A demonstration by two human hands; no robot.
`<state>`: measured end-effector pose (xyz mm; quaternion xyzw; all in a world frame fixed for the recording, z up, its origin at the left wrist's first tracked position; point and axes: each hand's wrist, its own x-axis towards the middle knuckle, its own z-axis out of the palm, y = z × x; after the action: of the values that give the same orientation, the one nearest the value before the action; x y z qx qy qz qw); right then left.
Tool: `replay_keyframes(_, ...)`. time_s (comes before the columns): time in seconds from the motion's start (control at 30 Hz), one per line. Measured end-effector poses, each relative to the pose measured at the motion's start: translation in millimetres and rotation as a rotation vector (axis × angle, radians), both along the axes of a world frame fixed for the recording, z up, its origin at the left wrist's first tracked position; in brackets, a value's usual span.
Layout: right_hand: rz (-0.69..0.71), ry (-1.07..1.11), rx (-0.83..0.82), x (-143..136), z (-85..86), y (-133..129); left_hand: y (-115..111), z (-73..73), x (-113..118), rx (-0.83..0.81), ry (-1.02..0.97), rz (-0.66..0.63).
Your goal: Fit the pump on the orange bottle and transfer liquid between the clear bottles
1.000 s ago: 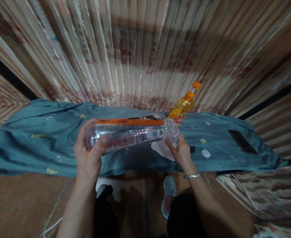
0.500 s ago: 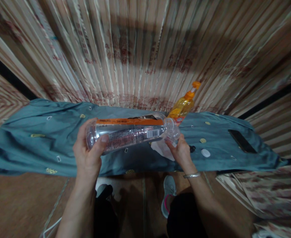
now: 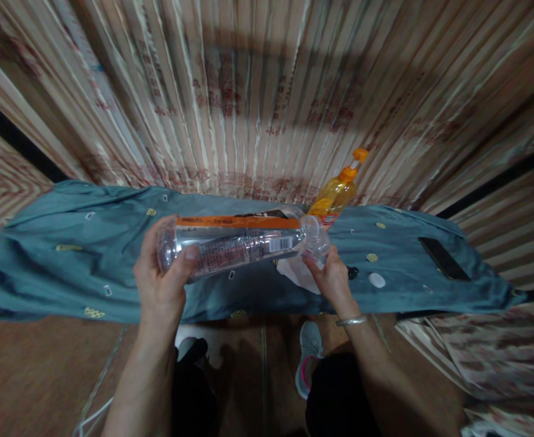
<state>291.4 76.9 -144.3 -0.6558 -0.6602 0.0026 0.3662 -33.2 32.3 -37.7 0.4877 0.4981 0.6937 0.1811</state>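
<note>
A large clear bottle [image 3: 239, 243] with an orange and silver label lies sideways in the air above the cloth. My left hand [image 3: 164, 261] is wrapped round its base. At the bottle's mouth, my right hand [image 3: 328, 273] grips a small clear plastic container [image 3: 317, 243], whose rim meets or overlaps the neck. Behind them stands a pump bottle [image 3: 335, 197] of yellow liquid with an orange top. Under the right hand lies a white sheet [image 3: 297, 274], partly hidden.
A blue-green patterned cloth [image 3: 112, 243] covers the long surface. On its right are a dark phone [image 3: 443, 258], a white round disc [image 3: 377, 280] and a small black item [image 3: 353, 273]. Striped curtains [image 3: 249, 109] hang behind.
</note>
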Motion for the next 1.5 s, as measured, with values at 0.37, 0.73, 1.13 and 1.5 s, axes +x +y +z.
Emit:
replay_keyframes(0.37,0.001,0.022,-0.003,-1.0,1.7,-1.3,-0.8,0.2,-0.4,-0.014,0.009,0.019)
replay_keyframes(0.73,-0.006,0.014,-0.015,-2.0,3.7,-1.9,0.2,0.7,0.5,0.002,-0.007,0.005)
replay_keyframes(1.13,0.007,0.024,0.013,-1.3,3.1,-1.3,-0.6,-1.3,-0.6,-0.015,0.059,0.011)
replay_keyframes(1.5,0.005,0.009,0.002,-1.9,3.7,-2.2,-0.8,-0.3,-0.6,-0.022,0.043,0.015)
